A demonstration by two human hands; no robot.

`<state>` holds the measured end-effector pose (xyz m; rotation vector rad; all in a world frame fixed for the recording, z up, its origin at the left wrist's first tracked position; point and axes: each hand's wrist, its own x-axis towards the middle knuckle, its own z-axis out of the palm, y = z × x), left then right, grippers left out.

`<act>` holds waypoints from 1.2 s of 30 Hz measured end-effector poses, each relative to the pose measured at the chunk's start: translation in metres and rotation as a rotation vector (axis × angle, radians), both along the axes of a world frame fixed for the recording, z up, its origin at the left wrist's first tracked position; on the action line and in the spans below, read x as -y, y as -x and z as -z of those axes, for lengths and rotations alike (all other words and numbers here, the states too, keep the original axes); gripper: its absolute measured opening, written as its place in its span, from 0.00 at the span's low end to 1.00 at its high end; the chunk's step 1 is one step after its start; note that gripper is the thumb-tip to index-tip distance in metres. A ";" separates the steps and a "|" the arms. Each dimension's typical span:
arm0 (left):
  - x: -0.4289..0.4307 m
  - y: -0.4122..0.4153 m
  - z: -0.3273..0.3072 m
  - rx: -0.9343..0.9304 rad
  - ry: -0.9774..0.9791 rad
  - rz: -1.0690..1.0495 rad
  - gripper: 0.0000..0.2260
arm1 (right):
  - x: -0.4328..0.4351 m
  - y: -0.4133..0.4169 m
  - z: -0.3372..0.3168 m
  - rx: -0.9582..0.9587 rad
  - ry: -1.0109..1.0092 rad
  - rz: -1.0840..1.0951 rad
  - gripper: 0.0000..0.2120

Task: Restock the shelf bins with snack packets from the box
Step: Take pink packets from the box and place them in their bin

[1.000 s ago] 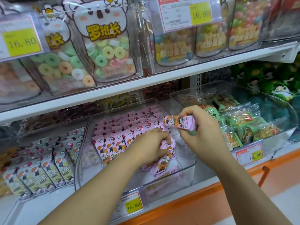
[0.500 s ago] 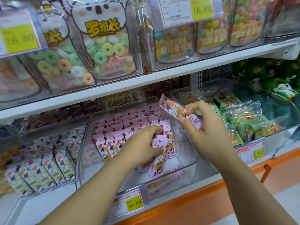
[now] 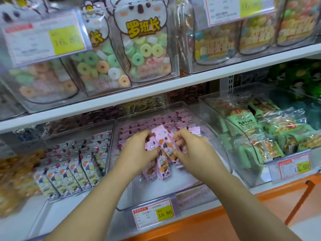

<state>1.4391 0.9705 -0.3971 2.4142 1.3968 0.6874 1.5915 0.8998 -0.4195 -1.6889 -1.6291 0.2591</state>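
Head view: left hand [image 3: 139, 151] and right hand [image 3: 194, 152] grip pink packets [image 3: 161, 138].

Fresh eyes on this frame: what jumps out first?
Two hands meet in the middle clear bin, left hand and right hand both gripping a bunch of pink snack packets. Above, on the upper shelf, the koala-shaped bag of pastel ring candies stands out.
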 end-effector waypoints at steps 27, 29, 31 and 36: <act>-0.005 -0.016 0.024 0.051 0.009 -0.088 0.19 | -0.020 -0.008 -0.002 -0.112 -0.007 0.112 0.19; -0.005 -0.012 0.023 0.061 0.029 -0.100 0.18 | -0.017 -0.011 -0.002 -0.131 0.022 0.071 0.18; -0.005 -0.010 0.021 0.085 0.051 -0.094 0.16 | -0.016 -0.013 0.000 -0.129 0.073 0.031 0.17; -0.002 -0.014 0.022 0.116 0.039 -0.093 0.15 | -0.013 -0.015 0.001 -0.019 0.135 -0.026 0.15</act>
